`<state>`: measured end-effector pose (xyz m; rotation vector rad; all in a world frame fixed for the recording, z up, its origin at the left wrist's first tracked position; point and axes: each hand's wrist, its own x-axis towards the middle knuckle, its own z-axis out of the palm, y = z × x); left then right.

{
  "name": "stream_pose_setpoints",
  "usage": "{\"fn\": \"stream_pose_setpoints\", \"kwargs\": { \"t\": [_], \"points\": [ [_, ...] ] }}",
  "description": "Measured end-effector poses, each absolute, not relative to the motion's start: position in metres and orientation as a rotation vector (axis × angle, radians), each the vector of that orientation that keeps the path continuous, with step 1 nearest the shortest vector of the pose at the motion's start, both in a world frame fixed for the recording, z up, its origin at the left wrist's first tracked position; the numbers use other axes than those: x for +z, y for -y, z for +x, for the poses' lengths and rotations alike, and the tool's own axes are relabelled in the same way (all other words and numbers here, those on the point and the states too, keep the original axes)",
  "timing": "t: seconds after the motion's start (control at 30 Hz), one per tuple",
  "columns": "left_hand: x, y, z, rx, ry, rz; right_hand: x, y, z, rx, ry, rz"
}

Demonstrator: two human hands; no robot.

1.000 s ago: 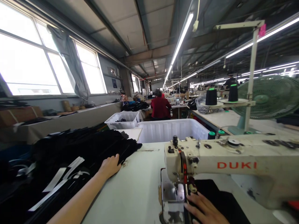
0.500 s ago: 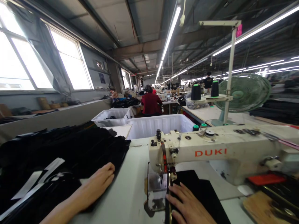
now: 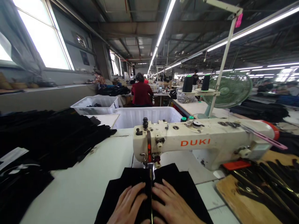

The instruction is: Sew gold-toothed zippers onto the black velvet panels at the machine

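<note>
My left hand (image 3: pixel 129 206) and my right hand (image 3: pixel 172 206) lie flat, fingers spread, on a black fabric piece (image 3: pixel 116 191) in front of the needle of a cream DUKI sewing machine (image 3: pixel 198 143). A dark strip, perhaps a zipper (image 3: pixel 149 189), runs between the two hands toward the presser foot. Each hand presses one side of the fabric against the white table (image 3: pixel 88 180).
A large pile of black fabric pieces (image 3: pixel 49 137) covers the table's left. White plastic bins (image 3: pixel 137 116) stand behind the machine. A wooden board with black zippers (image 3: pixel 257 189) lies at right. A green fan (image 3: pixel 230 88), thread cones (image 3: pixel 188 84) and a seated person in red (image 3: pixel 141 93) are farther back.
My left hand left the black pile at left and came to the fabric under the needle. A second black piece now lies left of the strip. The view dropped and shifted right.
</note>
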<state>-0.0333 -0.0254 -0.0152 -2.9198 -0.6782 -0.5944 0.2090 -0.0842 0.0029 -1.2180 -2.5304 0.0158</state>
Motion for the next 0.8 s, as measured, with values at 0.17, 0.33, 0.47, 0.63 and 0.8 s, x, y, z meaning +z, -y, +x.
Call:
{"fn": "stream_pose_setpoints", "kwargs": {
  "t": [0.17,0.33,0.47,0.63,0.8],
  "points": [
    [-0.035,0.022,-0.034,-0.633,0.511,-2.551,0.003,0.083,0.210,0.035,2.567,-1.187],
    [-0.028,0.025,-0.031,-0.606,0.516,-2.549,0.001,0.084,0.209,-0.001,2.481,-1.171],
    [-0.027,0.024,-0.032,-0.612,0.482,-2.574,-0.005,0.083,0.211,-0.112,2.483,-1.147],
    [-0.030,0.021,-0.029,-0.597,0.456,-2.667,-0.012,0.079,0.214,-0.168,2.520,-1.226],
    [-0.028,0.006,-0.025,-0.535,0.531,-2.661,-0.011,0.063,0.214,-0.137,2.380,-1.388]
  ]
}}
